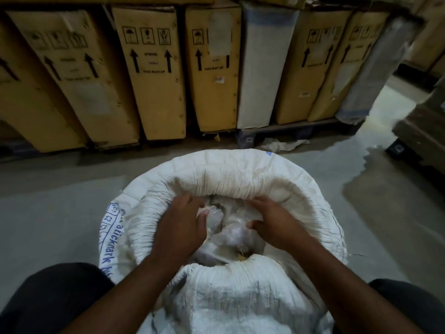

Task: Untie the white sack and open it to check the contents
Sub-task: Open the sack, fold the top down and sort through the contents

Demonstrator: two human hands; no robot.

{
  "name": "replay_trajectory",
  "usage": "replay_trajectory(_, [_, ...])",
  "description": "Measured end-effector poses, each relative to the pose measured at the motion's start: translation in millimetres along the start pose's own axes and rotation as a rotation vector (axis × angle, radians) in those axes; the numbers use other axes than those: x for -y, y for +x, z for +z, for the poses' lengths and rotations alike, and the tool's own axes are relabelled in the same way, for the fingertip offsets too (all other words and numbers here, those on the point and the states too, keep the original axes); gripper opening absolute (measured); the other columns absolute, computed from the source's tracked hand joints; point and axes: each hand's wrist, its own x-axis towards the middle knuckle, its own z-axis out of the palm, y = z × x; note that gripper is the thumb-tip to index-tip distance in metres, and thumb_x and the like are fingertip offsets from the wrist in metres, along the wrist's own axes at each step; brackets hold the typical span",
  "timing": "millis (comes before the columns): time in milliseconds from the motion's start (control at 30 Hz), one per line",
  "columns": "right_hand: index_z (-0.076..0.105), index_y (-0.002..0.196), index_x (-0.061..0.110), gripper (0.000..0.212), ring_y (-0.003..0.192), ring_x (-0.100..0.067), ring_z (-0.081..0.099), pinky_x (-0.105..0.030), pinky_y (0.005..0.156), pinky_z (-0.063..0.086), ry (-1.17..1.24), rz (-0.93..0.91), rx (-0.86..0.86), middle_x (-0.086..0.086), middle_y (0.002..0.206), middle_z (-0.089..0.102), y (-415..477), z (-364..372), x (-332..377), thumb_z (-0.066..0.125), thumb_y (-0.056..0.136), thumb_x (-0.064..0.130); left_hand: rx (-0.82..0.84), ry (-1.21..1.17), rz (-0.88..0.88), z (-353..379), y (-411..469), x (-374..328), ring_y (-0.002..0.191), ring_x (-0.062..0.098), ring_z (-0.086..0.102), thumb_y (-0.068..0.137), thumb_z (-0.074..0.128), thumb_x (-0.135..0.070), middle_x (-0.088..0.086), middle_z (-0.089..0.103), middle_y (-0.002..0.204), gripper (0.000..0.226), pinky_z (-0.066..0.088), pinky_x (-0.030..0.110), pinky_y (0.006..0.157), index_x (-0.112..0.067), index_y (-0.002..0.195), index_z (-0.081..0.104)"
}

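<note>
The white sack (240,297) is standing on the grey floor (60,186) between the person's knees, its mouth already spread wide and its rim rolled outward. The clear plastic liner (228,232) inside is being gripped by both hands: it is being pinched by the left hand (183,225) and bunched in the right hand (274,225). Cardboard boxes (154,75) are standing behind on a pallet (289,131).

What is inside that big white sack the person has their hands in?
Inside the white sack lies crumpled clear plastic, like an inner bag. The left hand and right hand are gripping it. What the plastic holds is covered and blurred, so I cannot tell.
</note>
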Motion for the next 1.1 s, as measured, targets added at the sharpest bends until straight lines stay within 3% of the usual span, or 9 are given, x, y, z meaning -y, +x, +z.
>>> replay_trajectory(133, [0.061,0.142,0.022,0.067,0.129,-0.021,0.058,-0.025,0.105,0.041,-0.027,0.047,0.13,-0.001,0.14,0.063,-12,14,0,0.082,0.078,0.02,0.194,0.084,-0.131,1,-3,15,0.131,0.026,0.051,0.09,0.074,-0.03,0.004,0.049,0.144,0.058,0.047,0.039,0.107,-0.026,0.144,0.053])
replay_trajectory(233, [0.077,0.102,0.021,0.031,0.096,-0.024,0.071,-0.028,0.08,0.054,-0.093,0.042,0.162,-0.004,0.1,0.076,-7,29,2,0.065,0.073,0.019,0.435,0.118,-0.092,11,-10,15,0.139,0.024,0.049,0.096,0.065,-0.024,0.003,0.047,0.155,0.061,0.038,0.035,0.114,-0.025,0.154,0.045])
replay_trajectory(333, [0.067,0.066,0.019,0.01,0.07,-0.019,0.064,-0.029,0.062,0.045,-0.099,0.028,0.123,0.0,0.071,0.068,0,30,5,0.059,0.067,0.013,0.448,0.173,-0.057,16,-10,16,0.135,0.029,0.053,0.093,0.064,-0.011,0.01,0.048,0.152,0.066,0.044,0.038,0.112,-0.022,0.155,0.043])
replay_trajectory(500, [0.067,0.069,0.014,0.011,0.068,-0.015,0.059,-0.028,0.06,0.042,-0.076,-0.01,0.043,0.004,0.069,0.063,2,34,16,0.06,0.074,0.007,0.399,0.137,-0.1,17,-5,20,0.123,0.029,0.062,0.093,0.052,0.0,0.011,0.066,0.129,0.048,0.05,0.037,0.104,-0.017,0.136,0.063])
replay_trajectory(667, [0.042,0.06,0.026,0.021,0.066,-0.017,0.053,-0.029,0.058,0.033,-0.181,-0.012,0.046,0.007,0.061,0.046,-1,34,23,0.056,0.074,0.017,0.384,0.226,-0.11,17,4,15,0.1,0.026,0.068,0.09,0.057,-0.006,0.008,0.073,0.102,0.021,0.047,0.029,0.076,-0.012,0.103,0.072])
replay_trajectory(833, [0.049,0.072,0.028,0.014,0.075,-0.024,0.063,-0.028,0.062,0.037,-0.22,0.03,0.048,0.004,0.076,0.063,-2,32,32,0.054,0.082,0.02,0.384,0.367,-0.071,14,0,8,0.101,0.026,0.068,0.092,0.054,-0.019,0.006,0.073,0.104,0.023,0.038,0.028,0.067,-0.018,0.109,0.069])
replay_trajectory(933, [0.055,0.08,0.025,0.012,0.081,-0.026,0.068,-0.031,0.063,0.042,-0.256,0.047,-0.02,-0.001,0.084,0.07,-8,31,40,0.052,0.091,0.024,0.388,0.43,-0.077,16,-4,12,0.094,0.023,0.069,0.083,0.042,-0.028,0.002,0.074,0.099,0.041,0.036,0.028,0.062,-0.021,0.109,0.073])
replay_trajectory(1033, [0.061,0.091,0.024,0.018,0.089,-0.025,0.068,-0.032,0.068,0.045,-0.168,0.071,-0.019,-0.001,0.093,0.07,-11,31,35,0.055,0.097,0.04,0.377,0.433,-0.076,10,-5,7,0.1,0.024,0.069,0.088,0.044,-0.027,0.002,0.074,0.106,0.039,0.045,0.03,0.072,-0.023,0.115,0.073])
replay_trajectory(1100, [0.065,0.112,0.025,0.033,0.11,-0.024,0.061,-0.034,0.087,0.047,-0.1,0.011,-0.023,-0.001,0.115,0.065,-13,24,28,0.059,0.095,0.053,0.355,0.401,0.009,1,-9,-3,0.117,0.028,0.06,0.088,0.053,-0.021,0.008,0.064,0.126,0.04,0.046,0.037,0.097,-0.023,0.125,0.066])
